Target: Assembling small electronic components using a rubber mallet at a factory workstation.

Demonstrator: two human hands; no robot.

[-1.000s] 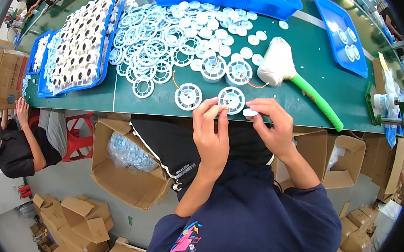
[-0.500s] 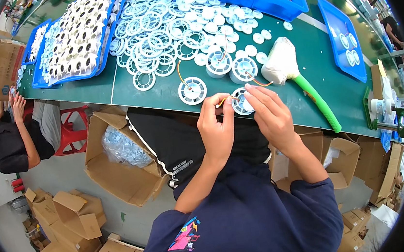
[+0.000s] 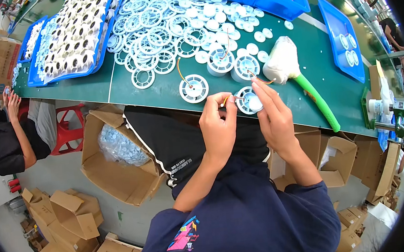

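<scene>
Near the table's front edge is a white round spoked housing (image 3: 243,94) with a small white disc (image 3: 255,103) on its face. My left hand (image 3: 218,125) pinches the housing's thin coloured wire (image 3: 227,100) between thumb and fingertips, just left of it. My right hand (image 3: 278,122) grips the housing's right side, its long fingers along the rim and the thumb low by the disc; the contact is partly hidden. Close by stand a flat wired housing (image 3: 194,89) and two taller wired ones, one (image 3: 220,62) behind the other (image 3: 245,67).
Loose white rings (image 3: 148,46) and discs (image 3: 211,24) are heaped behind. A green-handled mallet (image 3: 317,100) with a wrapped head lies right. Blue trays (image 3: 347,70) hold parts; another tray holds white pieces (image 3: 70,44). Cardboard boxes (image 3: 120,187) stand below. A person (image 3: 6,135) sits left.
My right fingers have shifted from over the disc to the housing's right side, uncovering the disc. My left hand keeps its pinch on the wire. The view has shifted slightly.
</scene>
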